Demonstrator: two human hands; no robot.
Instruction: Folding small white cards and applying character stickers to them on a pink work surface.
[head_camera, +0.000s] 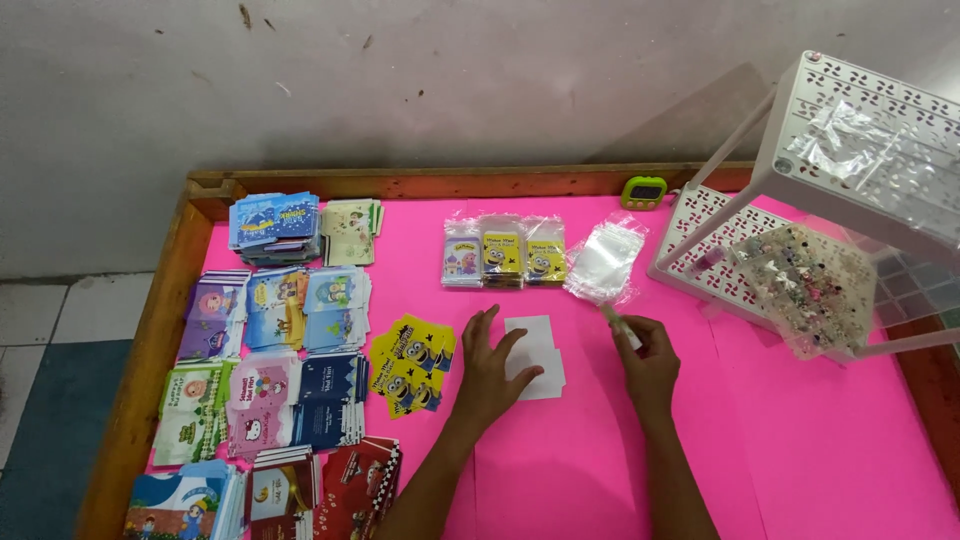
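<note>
Left hand (490, 365) lies open, pinning a blank white card (535, 357); right hand (648, 365), right of the card, grips a glue stick (620, 325); three filled bags (504, 252) lie beyond it.

Two bare forearms are seen rising from the lower edge of the view, each ending in a hand. No sleeve, glove or wrist covering is shown on either (both arms are uncovered up to the frame's edge). The left hand (490, 372) and right hand (650, 368) are unadorned; short fingernails can be made out.
</note>
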